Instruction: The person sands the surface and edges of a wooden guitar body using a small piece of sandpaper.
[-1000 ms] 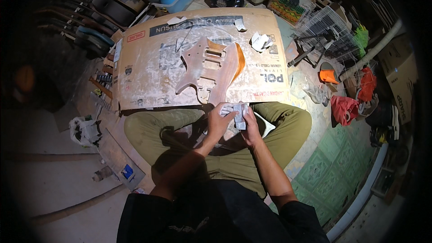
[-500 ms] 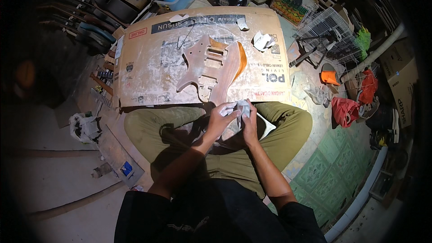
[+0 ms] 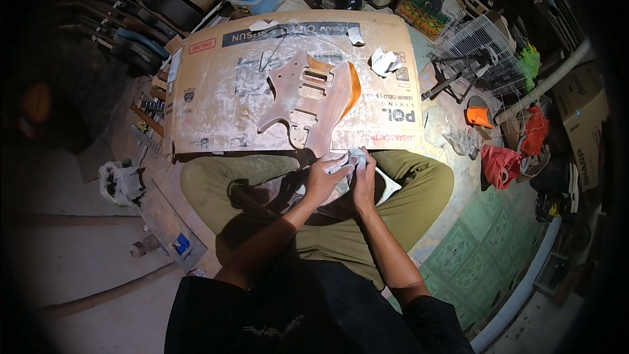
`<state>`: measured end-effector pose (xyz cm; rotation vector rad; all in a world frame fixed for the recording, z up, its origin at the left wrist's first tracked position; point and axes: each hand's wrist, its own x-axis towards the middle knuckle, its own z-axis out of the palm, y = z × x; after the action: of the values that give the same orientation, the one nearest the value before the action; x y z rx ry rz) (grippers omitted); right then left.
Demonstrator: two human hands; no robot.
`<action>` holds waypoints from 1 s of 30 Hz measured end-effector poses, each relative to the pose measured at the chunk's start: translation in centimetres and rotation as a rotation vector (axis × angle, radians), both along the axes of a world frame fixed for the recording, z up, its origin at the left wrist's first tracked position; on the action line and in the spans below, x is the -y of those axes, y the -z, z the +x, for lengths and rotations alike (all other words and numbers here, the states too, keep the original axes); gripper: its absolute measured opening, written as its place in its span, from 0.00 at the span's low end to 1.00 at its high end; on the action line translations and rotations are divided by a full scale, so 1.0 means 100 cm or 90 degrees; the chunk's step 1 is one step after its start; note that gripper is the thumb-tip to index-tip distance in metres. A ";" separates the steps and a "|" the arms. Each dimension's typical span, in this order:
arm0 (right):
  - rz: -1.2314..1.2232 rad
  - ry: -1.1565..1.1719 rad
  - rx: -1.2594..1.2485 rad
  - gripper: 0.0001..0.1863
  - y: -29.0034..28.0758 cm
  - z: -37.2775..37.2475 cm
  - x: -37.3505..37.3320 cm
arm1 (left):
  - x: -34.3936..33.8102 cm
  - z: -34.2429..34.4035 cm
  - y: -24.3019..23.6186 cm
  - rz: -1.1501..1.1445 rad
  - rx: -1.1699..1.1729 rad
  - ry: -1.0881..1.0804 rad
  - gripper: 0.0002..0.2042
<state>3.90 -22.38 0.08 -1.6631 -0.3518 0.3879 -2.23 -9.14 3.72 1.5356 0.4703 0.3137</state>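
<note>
The grey strip (image 3: 357,155) has changed most: a second ago it hung long and flat between the hands, its lower end reaching down past the right fingers; half a second ago it looked shorter and tilted; now only a small pale piece shows at the top — the rest is hidden by the fingers. The left hand (image 3: 323,177) has edged slightly to the right, and the right hand (image 3: 363,183) has drawn in toward it, its fingers now curled up around the strip. The fingers of both hands have come closer together — bunched where the strip's flat face showed before.
</note>
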 end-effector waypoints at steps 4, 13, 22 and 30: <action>-0.017 0.011 0.021 0.32 -0.003 -0.003 -0.007 | 0.000 0.000 0.007 -0.065 -0.026 -0.026 0.15; -0.079 -0.002 0.106 0.34 -0.009 0.001 -0.010 | 0.001 0.003 0.013 -0.151 -0.021 -0.062 0.12; -0.098 -0.008 0.126 0.32 -0.018 0.001 -0.012 | 0.001 0.004 0.020 -0.178 -0.019 -0.082 0.12; -0.050 0.000 0.073 0.34 0.003 -0.001 -0.004 | 0.002 0.006 0.008 -0.153 -0.053 -0.068 0.11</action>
<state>3.82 -21.95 -0.23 -1.7662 -0.4264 0.3104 -1.67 -9.37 2.88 1.2955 0.6334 0.2656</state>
